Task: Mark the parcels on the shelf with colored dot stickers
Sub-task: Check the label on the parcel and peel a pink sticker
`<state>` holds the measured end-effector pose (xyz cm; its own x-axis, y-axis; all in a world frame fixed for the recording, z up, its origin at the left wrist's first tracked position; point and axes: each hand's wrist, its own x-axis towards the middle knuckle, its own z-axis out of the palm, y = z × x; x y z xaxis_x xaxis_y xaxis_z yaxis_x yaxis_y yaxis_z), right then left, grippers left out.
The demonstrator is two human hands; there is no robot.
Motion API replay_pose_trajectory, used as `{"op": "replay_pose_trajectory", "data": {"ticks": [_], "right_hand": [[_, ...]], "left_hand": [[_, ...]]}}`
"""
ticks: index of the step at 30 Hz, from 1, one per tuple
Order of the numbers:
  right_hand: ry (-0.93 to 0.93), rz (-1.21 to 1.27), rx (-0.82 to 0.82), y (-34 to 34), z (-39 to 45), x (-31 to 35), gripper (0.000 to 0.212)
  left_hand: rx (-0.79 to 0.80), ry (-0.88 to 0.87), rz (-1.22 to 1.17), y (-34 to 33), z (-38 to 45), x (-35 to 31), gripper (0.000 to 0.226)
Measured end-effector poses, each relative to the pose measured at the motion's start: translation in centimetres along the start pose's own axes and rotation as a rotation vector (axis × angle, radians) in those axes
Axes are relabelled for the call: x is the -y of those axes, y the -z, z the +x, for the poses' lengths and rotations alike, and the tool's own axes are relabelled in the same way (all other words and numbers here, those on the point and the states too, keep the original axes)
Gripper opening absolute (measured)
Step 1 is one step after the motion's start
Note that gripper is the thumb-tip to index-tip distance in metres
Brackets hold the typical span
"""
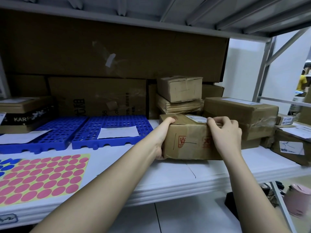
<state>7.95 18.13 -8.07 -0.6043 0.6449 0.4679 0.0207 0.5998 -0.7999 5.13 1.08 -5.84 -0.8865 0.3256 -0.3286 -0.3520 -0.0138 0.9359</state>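
Observation:
A brown cardboard parcel with red handling marks and a white label on top stands on the white shelf. My left hand grips its left end, fingers curled over the top corner. My right hand grips its top right edge. A yellow sheet of pink dot stickers lies flat at the shelf's front left, with blue dot stickers at its left edge. More brown parcels are stacked behind and to the right.
Two blue perforated plastic panels with white paper slips lie left of the parcel. Large flat cartons lean against the back. A black box sits far left. A metal shelf upright stands at right; a pink object lies below.

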Motion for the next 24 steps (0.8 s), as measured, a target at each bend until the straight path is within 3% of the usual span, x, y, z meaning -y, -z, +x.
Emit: {"op": "replay_pose_trajectory", "data": {"ticks": [11,14,18,21,24], "right_hand": [[0.024,0.044,0.010,0.5,-1.0,0.3,0.025],[0.045,0.141,0.020,0.8,-1.3,0.2,0.021],[-0.021,0.399,0.080,1.5,-2.1,-0.2,0.037],[-0.092,0.511,0.148,2.1,-3.0,-0.2,0.048],[-0.170,0.550,0.278,2.2,-4.3,-0.2,0.029]], "left_hand": [[-0.029,-0.037,-0.091,0.7,-1.7,0.7,0.030],[0.016,-0.076,-0.113,1.3,-2.5,1.2,0.034],[0.054,-0.150,-0.145,2.0,-3.4,2.1,0.022],[0.031,-0.248,-0.174,2.5,-3.6,3.3,0.038],[0.011,-0.387,-0.151,3.5,-3.8,4.6,0.047]]}}
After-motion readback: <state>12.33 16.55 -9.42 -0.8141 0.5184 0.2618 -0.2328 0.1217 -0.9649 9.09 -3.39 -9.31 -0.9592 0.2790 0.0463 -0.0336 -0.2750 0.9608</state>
